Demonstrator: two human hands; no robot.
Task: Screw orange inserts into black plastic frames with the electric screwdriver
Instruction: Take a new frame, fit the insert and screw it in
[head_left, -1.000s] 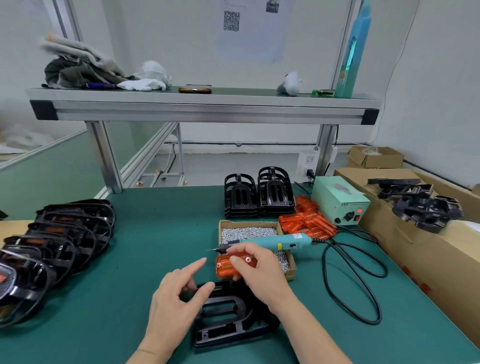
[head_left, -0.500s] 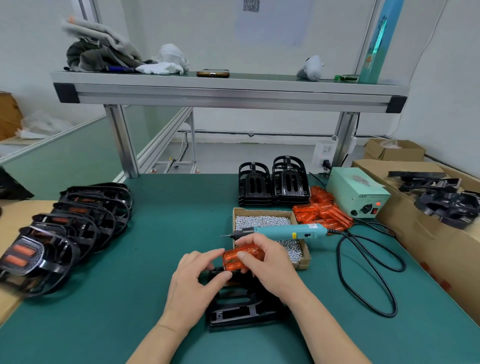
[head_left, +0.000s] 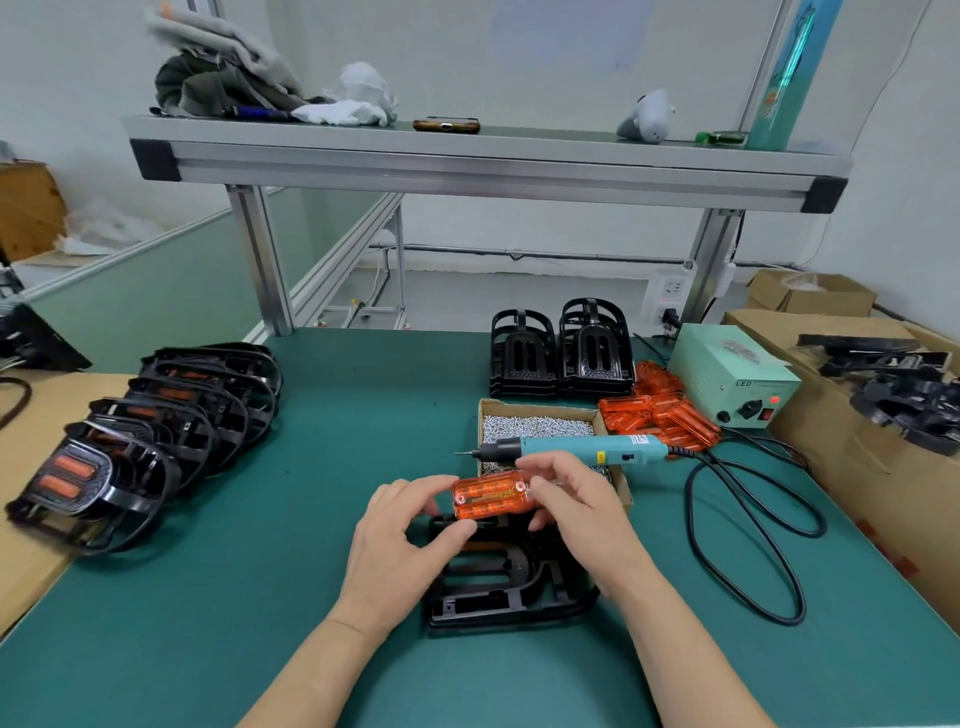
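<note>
Both hands (head_left: 410, 540) pinch orange insert (head_left: 491, 500); black frame (head_left: 498, 587) partly hidden beneath.

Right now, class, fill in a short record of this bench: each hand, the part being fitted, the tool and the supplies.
left hand: pinches the left end of the translucent orange ribbed plastic insert
right hand: pinches its right end
insert position: over the far end of the flat black plastic frame; contact unclear
tool: teal electric screwdriver lies unheld across the cardboard box of silver screws
spare parts: heap of orange inserts right of that box
</note>
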